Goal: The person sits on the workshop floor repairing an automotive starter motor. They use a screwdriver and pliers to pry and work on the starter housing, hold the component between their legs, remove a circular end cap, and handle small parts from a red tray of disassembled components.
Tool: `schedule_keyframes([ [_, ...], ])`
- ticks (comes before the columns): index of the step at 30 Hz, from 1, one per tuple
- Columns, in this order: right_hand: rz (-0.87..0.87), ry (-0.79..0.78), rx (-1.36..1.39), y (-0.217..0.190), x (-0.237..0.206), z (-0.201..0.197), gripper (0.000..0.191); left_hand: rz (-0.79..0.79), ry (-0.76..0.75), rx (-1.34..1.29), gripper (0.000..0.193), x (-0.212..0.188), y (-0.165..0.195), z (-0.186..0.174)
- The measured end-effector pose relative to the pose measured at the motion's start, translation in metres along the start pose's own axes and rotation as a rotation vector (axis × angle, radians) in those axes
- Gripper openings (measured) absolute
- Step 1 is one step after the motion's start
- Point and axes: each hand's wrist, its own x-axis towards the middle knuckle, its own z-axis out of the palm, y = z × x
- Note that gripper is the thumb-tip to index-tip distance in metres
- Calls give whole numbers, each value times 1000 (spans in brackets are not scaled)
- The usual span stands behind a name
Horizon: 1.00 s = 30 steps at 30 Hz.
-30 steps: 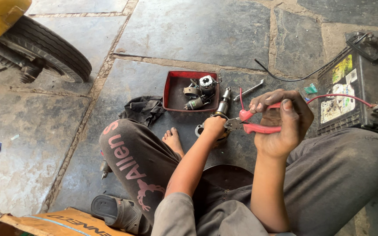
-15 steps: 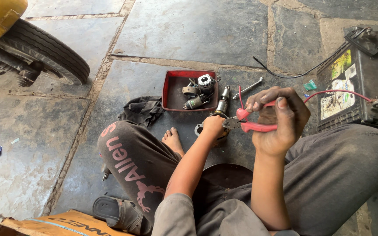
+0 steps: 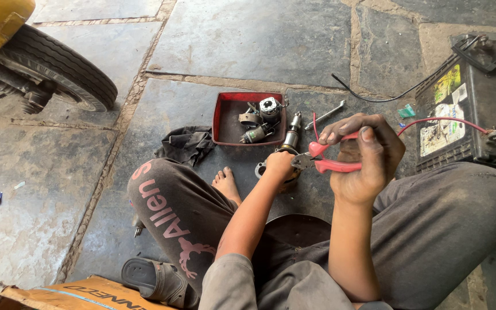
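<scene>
I sit cross-legged on a stone floor. My right hand [image 3: 363, 158] grips red-handled pliers [image 3: 331, 163], their jaws pointing left toward my left hand [image 3: 279, 166]. That hand is closed on a round metal motor part [image 3: 287, 150] resting on the floor in front of me. A thin red wire [image 3: 440, 120] runs from the pliers' side to a terminal on the black battery [image 3: 477, 109] at the right.
A red tray [image 3: 225, 117] with several small metal parts lies beyond my hands, a dark rag [image 3: 186, 143] to its left, a spanner [image 3: 325, 115] to its right. A vehicle tyre [image 3: 58, 72] stands at upper left. A cardboard box [image 3: 81, 294] and sandal [image 3: 156, 281] lie near.
Both hands stay on the pliers and the motor part; my right hand has shifted its fingers slightly on the handles. The view has drifted a little.
</scene>
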Motion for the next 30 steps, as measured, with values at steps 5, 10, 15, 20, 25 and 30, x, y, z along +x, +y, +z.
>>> schedule_keyframes([
  [5,9,5,11,1,-1,-1,31,-2,-7,-7,13,0,0,0],
  [10,-9,-6,-9,3,0,-2,32,3,-18,11,15,1,-1,-2],
  [15,16,-27,-17,3,-1,-1,32,1,-44,22,16,-1,1,-7],
  [20,4,-31,-21,4,1,4,34,-14,-25,-2,16,-1,1,-6],
  [25,-131,-115,-298,2,5,6,46,9,24,-18,15,0,-1,-1],
  [30,-133,-117,-416,0,-1,8,50,24,-8,33,14,-1,1,-5],
])
